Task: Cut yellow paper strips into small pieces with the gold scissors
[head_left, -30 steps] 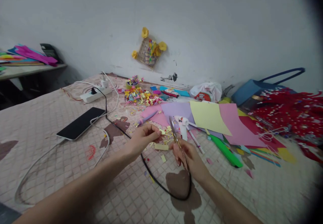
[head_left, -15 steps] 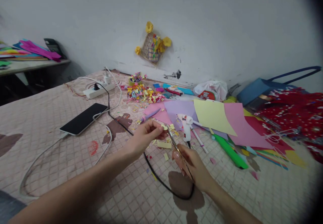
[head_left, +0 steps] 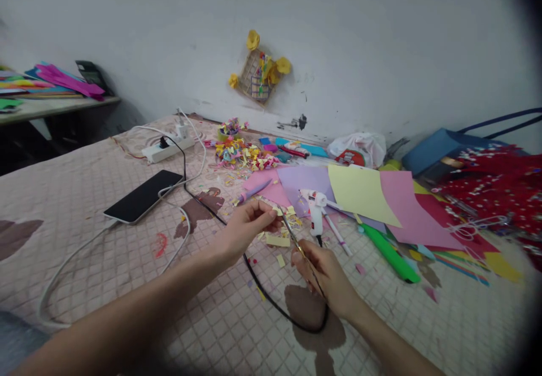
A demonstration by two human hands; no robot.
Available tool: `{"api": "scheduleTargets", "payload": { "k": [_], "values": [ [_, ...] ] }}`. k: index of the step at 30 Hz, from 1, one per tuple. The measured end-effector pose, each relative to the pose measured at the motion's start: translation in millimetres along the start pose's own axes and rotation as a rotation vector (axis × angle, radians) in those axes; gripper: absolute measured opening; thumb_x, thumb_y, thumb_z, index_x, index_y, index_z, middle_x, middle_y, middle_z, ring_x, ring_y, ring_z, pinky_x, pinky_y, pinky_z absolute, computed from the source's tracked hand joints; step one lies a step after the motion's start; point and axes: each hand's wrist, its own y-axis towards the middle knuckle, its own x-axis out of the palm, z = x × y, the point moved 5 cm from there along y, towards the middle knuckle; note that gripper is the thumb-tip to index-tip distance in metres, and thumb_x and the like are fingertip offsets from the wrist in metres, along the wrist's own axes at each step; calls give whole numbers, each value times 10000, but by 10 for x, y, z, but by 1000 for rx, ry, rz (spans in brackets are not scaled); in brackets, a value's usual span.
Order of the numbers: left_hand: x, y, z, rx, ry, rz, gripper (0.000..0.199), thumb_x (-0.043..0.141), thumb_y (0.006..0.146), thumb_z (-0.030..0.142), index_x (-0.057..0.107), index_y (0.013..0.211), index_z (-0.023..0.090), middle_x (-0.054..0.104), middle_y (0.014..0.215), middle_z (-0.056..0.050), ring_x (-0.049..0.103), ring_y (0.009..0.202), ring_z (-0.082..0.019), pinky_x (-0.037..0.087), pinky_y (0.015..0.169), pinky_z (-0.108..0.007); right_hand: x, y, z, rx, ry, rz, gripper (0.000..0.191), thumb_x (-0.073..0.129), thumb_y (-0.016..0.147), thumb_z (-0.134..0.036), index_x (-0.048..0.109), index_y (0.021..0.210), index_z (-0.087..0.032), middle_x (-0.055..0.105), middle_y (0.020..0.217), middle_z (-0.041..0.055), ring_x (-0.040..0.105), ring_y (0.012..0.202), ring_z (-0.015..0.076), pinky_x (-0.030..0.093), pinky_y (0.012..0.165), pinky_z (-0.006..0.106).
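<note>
Between the thumb and fingers of my left hand [head_left: 254, 224] is a small piece of pale yellow paper [head_left: 277, 211]. My right hand [head_left: 318, 271] is closed around a pair of scissors [head_left: 294, 238], whose blades point up and left to the paper at my left fingertips. Whether the blades touch the paper, I cannot tell. Below the hands lie a yellow paper strip [head_left: 278, 241] and several small yellow scraps. A white glue gun [head_left: 315, 213] rests just beyond my right hand, and its black cord [head_left: 271, 302] loops under both arms.
A phone [head_left: 144, 196] on a white cable and a power strip [head_left: 168, 149] are at left. Coloured paper sheets [head_left: 364, 192], a green cutter [head_left: 392, 256] and red fabric [head_left: 486, 189] spread to the right. A heap of paper bits [head_left: 241, 154] sits at the back.
The whole view has shifted slightly, so things sit a little to the right. Both hands keep nearly the same pose, with the scissors still by the yellow paper.
</note>
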Motion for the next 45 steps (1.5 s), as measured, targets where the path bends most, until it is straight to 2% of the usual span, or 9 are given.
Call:
{"api": "scheduleTargets", "payload": {
  "k": [24,31,45],
  "values": [
    [3,9,-22,-36,-40,20,175,639,725,277,551,751,128,634,716,-22,592,679,-112,451,694,-260,-19,12,23,-23,-102,5,385,361,865,-504,401,633,-200,384,527,-50,373,481,103,284,436,209],
    [33,-3,-32,-76,-81,-19,197,666,699,271,533,728,129,631,711,-23,590,673,-118,449,673,-261,-18,17,28,-5,-91,0,385,364,861,-510,403,635,-201,373,516,-54,363,459,99,279,422,208],
    [31,4,-26,-49,-26,-41,179,620,751,266,514,752,122,625,704,-21,583,657,-99,452,666,-234,-26,-8,58,20,-96,-18,357,390,862,-480,410,640,-202,367,487,-66,368,414,91,263,407,208]
  ]
}}
